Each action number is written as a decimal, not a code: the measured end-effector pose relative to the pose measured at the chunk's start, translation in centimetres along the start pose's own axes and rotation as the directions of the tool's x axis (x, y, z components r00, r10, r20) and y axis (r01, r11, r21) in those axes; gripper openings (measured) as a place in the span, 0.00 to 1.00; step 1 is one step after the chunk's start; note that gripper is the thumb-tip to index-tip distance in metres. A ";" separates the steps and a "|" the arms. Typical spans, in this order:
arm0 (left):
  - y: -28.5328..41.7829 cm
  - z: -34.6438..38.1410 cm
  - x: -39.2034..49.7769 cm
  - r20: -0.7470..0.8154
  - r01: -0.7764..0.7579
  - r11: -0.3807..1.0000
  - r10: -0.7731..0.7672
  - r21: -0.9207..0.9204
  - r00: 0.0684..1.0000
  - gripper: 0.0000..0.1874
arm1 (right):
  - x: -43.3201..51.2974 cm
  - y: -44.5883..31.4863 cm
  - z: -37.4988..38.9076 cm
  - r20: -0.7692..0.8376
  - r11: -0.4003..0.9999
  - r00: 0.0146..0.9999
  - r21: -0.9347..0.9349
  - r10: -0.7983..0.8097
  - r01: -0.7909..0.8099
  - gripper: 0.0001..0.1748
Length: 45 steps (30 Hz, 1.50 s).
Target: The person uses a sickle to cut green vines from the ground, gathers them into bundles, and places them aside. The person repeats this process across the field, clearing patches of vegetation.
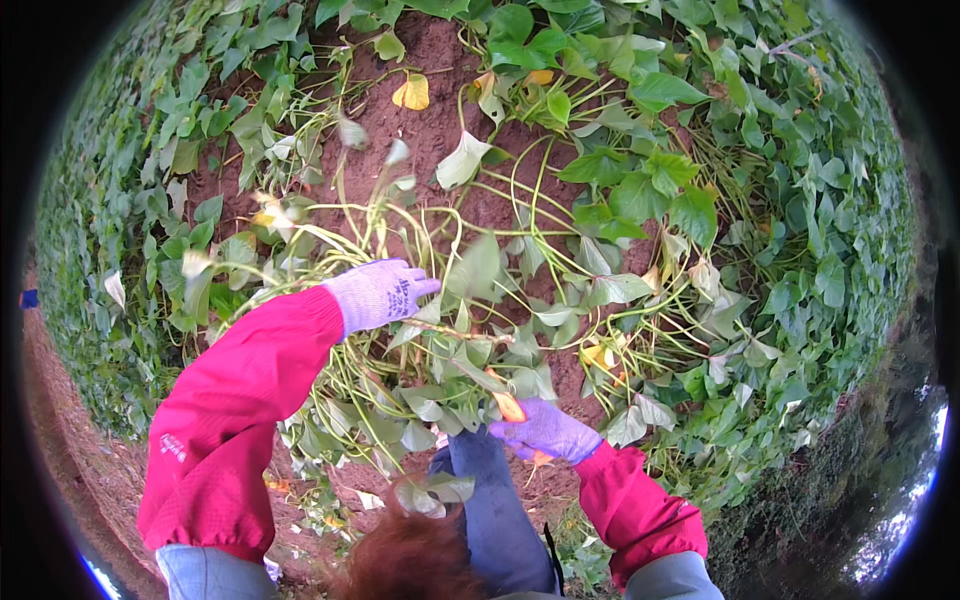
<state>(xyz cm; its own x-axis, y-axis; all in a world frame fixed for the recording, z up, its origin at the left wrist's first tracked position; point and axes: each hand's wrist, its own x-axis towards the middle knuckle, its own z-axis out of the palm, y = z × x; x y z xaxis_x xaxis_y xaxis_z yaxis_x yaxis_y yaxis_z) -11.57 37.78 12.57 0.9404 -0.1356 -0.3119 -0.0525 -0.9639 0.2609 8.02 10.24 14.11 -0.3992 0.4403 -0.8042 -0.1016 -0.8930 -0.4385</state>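
My left hand (386,296), in a pale purple knit glove, is on a tangled bunch of leafy vines (352,375) left of centre; its fingers are partly hidden among stems, so its hold is unclear. Lower right of it, my right hand (551,431), in a purple glove, is closed around the orange handle (510,406) of a hand tool. The rest of that tool is hidden by leaves and the hand. A brownish woody stem (457,332) lies across the vines between both hands. Red sleeve covers are on both forearms.
Reddish-brown soil (427,60) shows ahead between the plants. Loose stems with wilted leaves (630,289) spread to the right. Dense green foliage (817,225) stands on both sides. My trouser leg (487,487) is directly below the bunch. A dirt strip (67,442) runs along the lower left.
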 end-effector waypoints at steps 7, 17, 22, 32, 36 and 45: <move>-0.3 3.9 4.7 0.389 -0.266 0.933 0.157 0.242 0.908 0.05 | 0.4 -1.9 -2.0 0.072 0.986 0.985 -0.056 0.158 -0.154 0.18; -0.7 0.3 -2.3 0.719 0.008 0.971 -0.183 0.239 0.670 0.14 | 2.8 -14.3 -8.6 -0.626 0.787 0.640 -0.615 -0.445 -0.055 0.22; 1.6 1.4 -4.6 0.602 0.076 0.990 -0.130 0.115 0.788 0.14 | 15.7 -26.1 -11.9 -0.475 0.318 0.555 -0.877 -0.683 -0.359 0.23; 10.0 3.2 -14.3 0.573 0.408 0.912 -0.358 0.045 0.737 0.14 | 0.9 -5.2 -4.4 -0.685 0.621 0.450 -0.721 -0.573 -0.307 0.22; 16.7 6.2 -25.9 0.664 0.624 0.776 -0.515 0.092 0.543 0.11 | -3.1 1.9 -1.5 -0.852 0.951 0.477 -0.076 -0.217 0.299 0.18; 14.5 -5.1 -50.0 0.136 0.978 0.206 -0.971 0.045 0.198 0.13 | -4.3 15.3 -6.7 -0.926 0.823 0.373 0.161 -0.066 0.544 0.14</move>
<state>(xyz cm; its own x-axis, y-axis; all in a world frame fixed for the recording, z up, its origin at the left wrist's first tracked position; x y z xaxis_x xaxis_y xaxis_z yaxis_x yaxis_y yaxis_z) -57.61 31.78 36.54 0.1918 0.8775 -0.4395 0.8934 -0.3415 -0.2919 14.27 -4.69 8.21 0.7014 0.3093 -0.6422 -0.4471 -0.5108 -0.7343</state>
